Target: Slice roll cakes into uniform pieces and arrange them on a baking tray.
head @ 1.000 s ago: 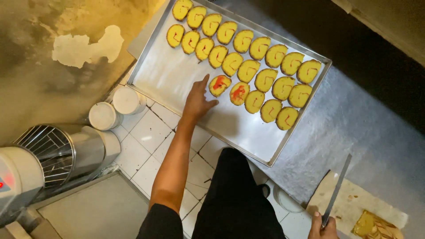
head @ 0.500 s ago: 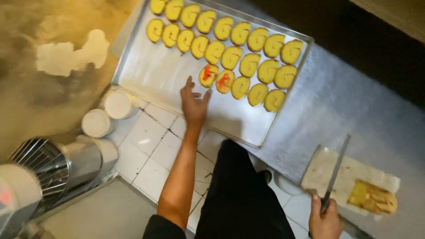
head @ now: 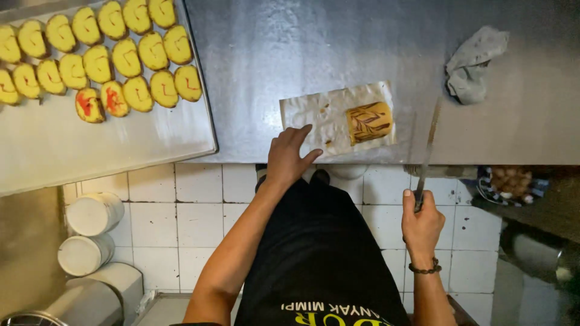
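Fingers of the left hand (head: 289,158) rest spread on white paper (head: 314,118) just left of the brown-striped cake roll piece (head: 368,122), while the right hand (head: 421,222) grips a long knife (head: 426,154) lying lengthwise to its right.

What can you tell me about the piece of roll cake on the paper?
The roll cake piece is a short yellow block with brown marbled streaks on top. It lies flat on the right part of a white paper sheet on the steel counter. Neither hand touches it; the left hand rests at the paper's near edge.
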